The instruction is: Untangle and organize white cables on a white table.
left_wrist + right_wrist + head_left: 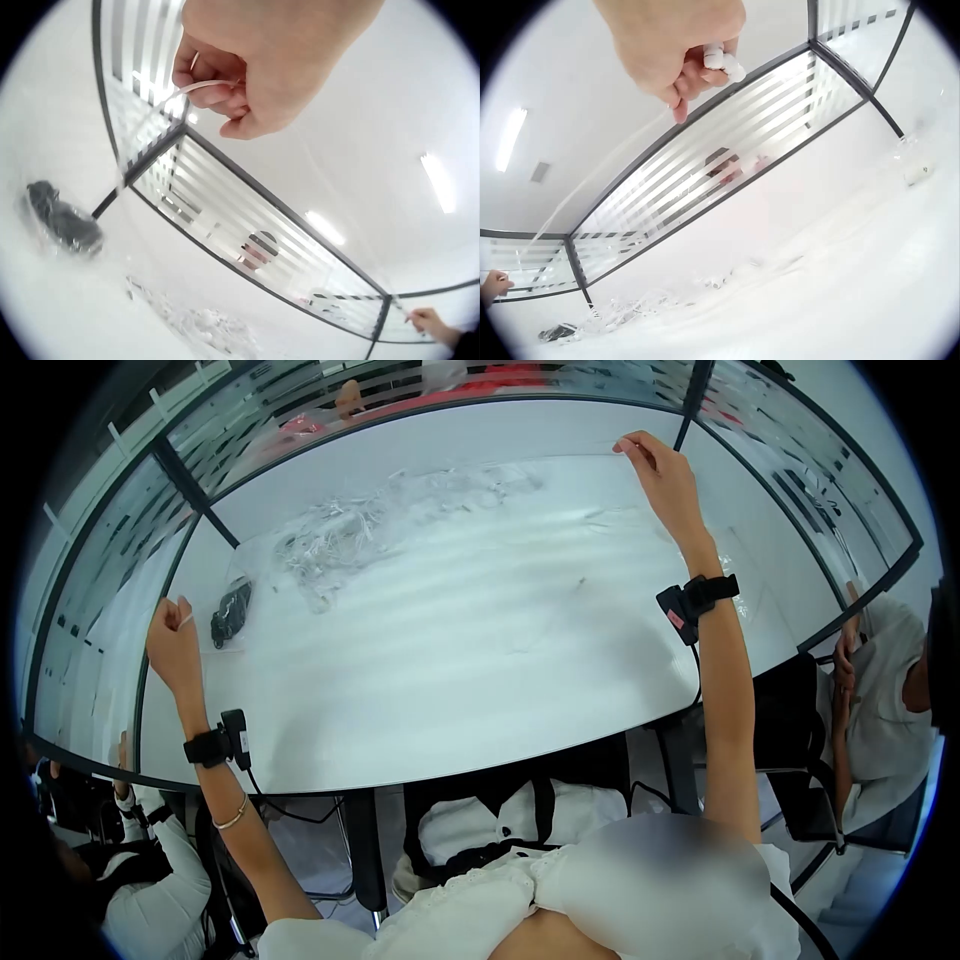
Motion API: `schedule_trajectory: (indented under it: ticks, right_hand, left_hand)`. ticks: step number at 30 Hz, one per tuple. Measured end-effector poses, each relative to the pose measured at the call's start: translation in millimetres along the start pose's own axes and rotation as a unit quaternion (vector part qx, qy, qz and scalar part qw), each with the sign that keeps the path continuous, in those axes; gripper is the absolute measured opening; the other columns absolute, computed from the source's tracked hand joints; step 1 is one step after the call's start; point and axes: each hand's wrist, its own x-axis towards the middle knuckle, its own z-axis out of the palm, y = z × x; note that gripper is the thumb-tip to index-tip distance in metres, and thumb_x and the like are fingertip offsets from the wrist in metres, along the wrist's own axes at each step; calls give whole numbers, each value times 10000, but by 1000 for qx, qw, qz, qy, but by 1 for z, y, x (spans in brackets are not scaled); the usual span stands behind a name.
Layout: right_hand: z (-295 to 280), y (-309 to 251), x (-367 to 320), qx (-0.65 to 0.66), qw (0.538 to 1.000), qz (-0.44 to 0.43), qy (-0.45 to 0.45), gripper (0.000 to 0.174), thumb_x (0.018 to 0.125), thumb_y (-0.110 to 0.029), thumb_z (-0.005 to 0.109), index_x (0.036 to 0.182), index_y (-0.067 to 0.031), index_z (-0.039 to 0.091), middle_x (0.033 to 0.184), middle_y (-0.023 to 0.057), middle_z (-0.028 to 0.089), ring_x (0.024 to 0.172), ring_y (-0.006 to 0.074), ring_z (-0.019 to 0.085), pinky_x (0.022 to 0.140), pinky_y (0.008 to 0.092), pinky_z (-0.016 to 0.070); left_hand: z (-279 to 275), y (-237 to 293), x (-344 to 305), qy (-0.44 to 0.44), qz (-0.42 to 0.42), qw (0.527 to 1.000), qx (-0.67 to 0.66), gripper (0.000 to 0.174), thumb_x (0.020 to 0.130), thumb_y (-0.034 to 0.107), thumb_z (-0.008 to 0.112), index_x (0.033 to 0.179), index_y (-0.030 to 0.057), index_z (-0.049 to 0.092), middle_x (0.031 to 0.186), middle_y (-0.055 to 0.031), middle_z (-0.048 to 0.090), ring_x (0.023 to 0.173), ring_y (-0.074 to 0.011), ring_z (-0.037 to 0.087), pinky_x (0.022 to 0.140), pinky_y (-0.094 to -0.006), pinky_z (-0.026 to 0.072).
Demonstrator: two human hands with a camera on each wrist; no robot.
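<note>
My left hand (175, 645) is raised at the left side of the white table (440, 670). Its fingers pinch a thin white cord (187, 88), which curves out of the grip in the left wrist view. Far to the right, my right hand (668, 485) is held up near the back of the table. Small white rounded pieces (724, 61) show between its curled fingers. From there the pale cord runs across the right wrist view toward the left hand, so a long stretch spans the gap between both hands. The fingers partly hide the cord's ends.
Clear plastic with tangled white cords (330, 545) lies at the back left. A black bundle in a clear bag (232, 610) sits near my left hand. Striped glass partitions (430, 390) edge the table. Another person (880, 700) sits at right, another (150, 880) at left.
</note>
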Motion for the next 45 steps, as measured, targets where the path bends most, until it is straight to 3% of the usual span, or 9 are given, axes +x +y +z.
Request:
schedule_trajectory:
  ticks: [9, 13, 18, 28, 32, 34, 36, 39, 45]
  right_hand:
    - [2, 50, 0, 85, 994, 72, -1, 229, 937, -215, 527, 921, -24, 653, 642, -17, 537, 575, 74, 398, 537, 241, 322]
    - [11, 16, -12, 118, 985, 46, -114, 206, 924, -183, 524, 893, -14, 638, 643, -21, 467, 590, 71, 344, 538, 234, 294]
    - [26, -54, -15, 164, 956, -9, -244, 226, 943, -205, 515, 890, -18, 632, 675, -10, 477, 606, 73, 349, 543, 229, 292]
    - [-1, -165, -16, 309, 918, -179, -173, 183, 962, -198, 544, 990, -37, 626, 854, -29, 641, 642, 26, 422, 558, 180, 327]
    - [-9, -179, -2, 323, 930, 2, -177, 228, 955, -192, 547, 905, 11, 640, 642, -39, 457, 561, 38, 330, 501, 204, 257]
    - [4, -153, 1, 257, 945, -107, -170, 232, 957, -230, 525, 927, -31, 640, 784, -44, 593, 611, 30, 383, 532, 189, 301]
    - [14, -143, 2, 258, 943, -92, -187, 253, 955, -242, 515, 904, -31, 644, 734, -55, 561, 591, 39, 352, 522, 207, 289]
    - [39, -127, -6, 182, 938, -59, -288, 231, 895, -239, 544, 865, -37, 654, 664, 20, 545, 584, 127, 445, 545, 286, 362]
    - [103, -125, -28, 123, 920, -86, -362, 225, 848, -199, 552, 905, -11, 661, 628, 76, 541, 606, 204, 515, 571, 339, 399]
  left_hand:
    - [4, -55, -32, -293, -1, 954, -61, 212, 812, 154, 675, 795, 7, 523, 713, -79, 523, 655, -181, 483, 645, -315, 414]
    - [-3, -52, -41, -488, 91, 864, -80, 462, 695, 111, 751, 1111, 67, 556, 1135, -89, 543, 1096, -258, 500, 972, -339, 395]
    - [-16, 31, -54, -459, 193, 849, -178, 610, 733, 104, 732, 1280, 69, 465, 1348, -135, 405, 1299, -296, 355, 1080, -387, 289]
    - [-1, 228, -78, -439, 283, 672, -525, 645, 828, 183, 660, 1381, 47, 358, 1369, -99, 423, 1310, -245, 355, 1102, -376, 234]
    - [5, 225, -91, -555, 162, 607, -545, 200, 968, 187, 493, 954, 7, 579, 938, -41, 591, 932, -137, 545, 875, -279, 412]
    - [3, 203, -85, -575, -35, 611, -543, 279, 995, 193, 438, 817, 6, 544, 720, 8, 521, 673, -84, 468, 659, -232, 401]
    - [15, 177, -83, -352, 106, 805, -466, 227, 965, 168, 489, 805, 15, 534, 663, -19, 462, 575, -94, 390, 555, -240, 352]
    - [-6, 152, -62, -366, 177, 897, -171, 145, 895, 184, 589, 857, 53, 540, 649, -69, 499, 564, -193, 459, 536, -298, 381]
    - [21, 144, -89, -403, 250, 857, -203, 441, 779, 136, 692, 1192, 149, 539, 771, -77, 534, 702, -224, 553, 665, -323, 477]
